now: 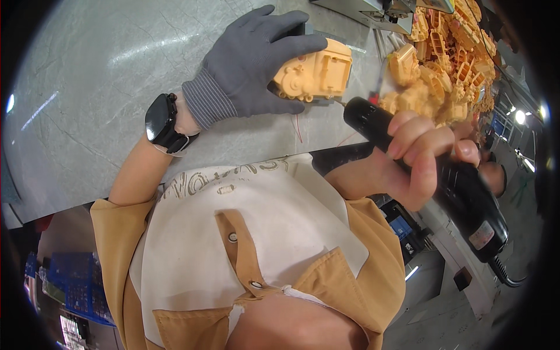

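Note:
My left hand (251,64), in a grey knit glove, is closed round a yellow-orange plastic housing (318,70) on the grey tabletop. Dark material, perhaps a holder, shows behind and below the housing. In my bare right hand (417,154) is a black corded electric screwdriver (466,195), its fingers wrapped round the barrel. The tool lies slanted, its thin bit pointing at the housing's lower right corner; whether the tip touches it I cannot tell. The palm side of my left hand is hidden.
A big heap of similar yellow-orange plastic parts (437,64) lies at the far right. Beyond the housing stands a metal device (382,11). A thin red wire (299,128) rests on the grey stone-patterned tabletop (87,105). The tool's cord (510,280) hangs at right.

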`<state>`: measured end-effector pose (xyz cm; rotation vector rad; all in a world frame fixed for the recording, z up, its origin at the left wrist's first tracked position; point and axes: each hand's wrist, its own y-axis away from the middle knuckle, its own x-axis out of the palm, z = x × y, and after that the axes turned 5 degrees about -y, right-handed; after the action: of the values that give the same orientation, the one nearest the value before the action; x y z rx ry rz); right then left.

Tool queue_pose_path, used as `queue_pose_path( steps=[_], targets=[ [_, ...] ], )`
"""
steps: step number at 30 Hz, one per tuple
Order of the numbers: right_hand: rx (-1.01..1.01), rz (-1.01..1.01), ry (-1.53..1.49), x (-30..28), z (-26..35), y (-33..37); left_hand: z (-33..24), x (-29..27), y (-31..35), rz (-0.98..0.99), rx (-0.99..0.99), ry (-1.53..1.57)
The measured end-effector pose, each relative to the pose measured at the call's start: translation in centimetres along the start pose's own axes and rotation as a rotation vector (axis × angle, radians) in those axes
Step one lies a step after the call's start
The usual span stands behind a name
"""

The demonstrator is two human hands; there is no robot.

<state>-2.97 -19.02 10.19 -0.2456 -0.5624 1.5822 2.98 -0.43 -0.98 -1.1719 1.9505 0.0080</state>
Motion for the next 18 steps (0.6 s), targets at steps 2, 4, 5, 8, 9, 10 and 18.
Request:
queue_pose_path(
  steps=[2,4,5,8,9,10,18],
  targets=[
    [0.010,0.000,-0.020,-0.1,-0.1,-0.1,0.0,0.0,0.0,0.001,-0.005,-0.006],
    [0.015,0.006,-0.019,-0.2,-0.1,-0.2,0.0,-0.1,-0.1,0.006,-0.003,-0.017],
    [0.018,0.010,-0.018,-0.3,-0.2,-0.2,0.0,-0.1,-0.1,0.002,0.000,-0.012],
    [0.042,0.033,0.008,-0.1,0.2,-0.1,-0.1,0.0,-0.2,-0.004,0.007,0.010],
    [0.074,0.117,0.047,-0.3,0.5,-0.3,-0.1,0.0,-0.2,-0.004,0.001,0.013],
    [0.107,0.201,0.086,-0.8,1.0,-0.5,0.0,0.0,-0.2,-0.005,-0.005,0.016],
    [0.145,0.225,0.176,0.4,0.1,-0.8,1.1,-0.6,-0.3,-0.017,0.035,0.212]
  ],
)
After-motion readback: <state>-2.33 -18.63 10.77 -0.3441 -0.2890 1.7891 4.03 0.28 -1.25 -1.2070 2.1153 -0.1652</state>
